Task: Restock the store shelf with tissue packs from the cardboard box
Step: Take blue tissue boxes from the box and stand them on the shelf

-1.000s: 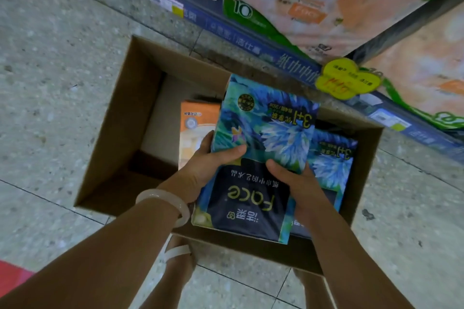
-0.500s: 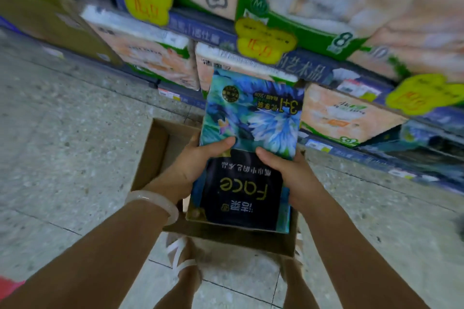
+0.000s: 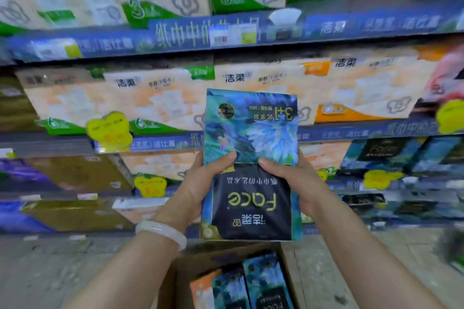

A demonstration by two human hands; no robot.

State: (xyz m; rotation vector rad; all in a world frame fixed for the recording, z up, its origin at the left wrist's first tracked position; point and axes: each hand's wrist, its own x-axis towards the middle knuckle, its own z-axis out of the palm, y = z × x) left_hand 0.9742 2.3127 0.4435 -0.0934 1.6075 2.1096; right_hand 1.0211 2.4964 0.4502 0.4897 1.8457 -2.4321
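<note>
A blue and black tissue pack (image 3: 251, 165) with flower print is held up in front of the shelves, its lettering upside down. My left hand (image 3: 198, 188) grips its left edge, thumb on the front face. My right hand (image 3: 293, 183) grips the right edge the same way. Below, the open cardboard box (image 3: 190, 268) stands on the floor. It holds two more blue packs (image 3: 266, 283) and an orange pack (image 3: 200, 291). Matching blue packs (image 3: 391, 155) sit on a shelf at the right.
Store shelves (image 3: 226, 35) with blue edge strips fill the view, stocked with beige and orange tissue bundles (image 3: 155, 98). Yellow price tags (image 3: 109, 130) hang from the edges. Brown cartons (image 3: 75, 173) sit on the lower left shelves. Speckled floor (image 3: 62, 266) lies beside the box.
Both hands have lifted the blue pack out of the box and up to shelf height. The view has swung up from the box to the shelves.
</note>
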